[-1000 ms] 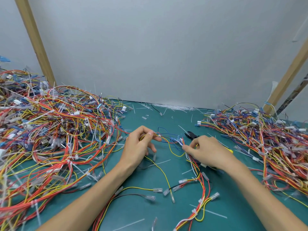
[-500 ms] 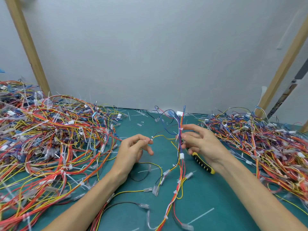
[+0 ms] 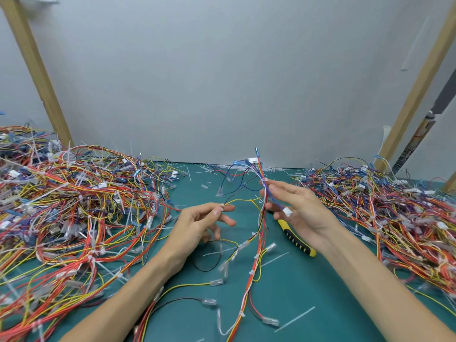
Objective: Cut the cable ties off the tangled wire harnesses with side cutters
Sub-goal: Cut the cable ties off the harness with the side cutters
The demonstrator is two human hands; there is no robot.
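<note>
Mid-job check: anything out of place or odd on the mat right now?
The side cutters lie on the mat by the right hand, in neither hand, though a white tie circles the harness it holds upright. The left hand pinches a yellow wire. Cut tie scraps litter the mat.

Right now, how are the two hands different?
The left hand pinches one yellow wire; the right hand holds a whole wire bundle standing upright. The left hand's fingers curl in; the right hand's fingers stretch out more. Both are bare, and neither holds the cutters lying on the table.
</note>
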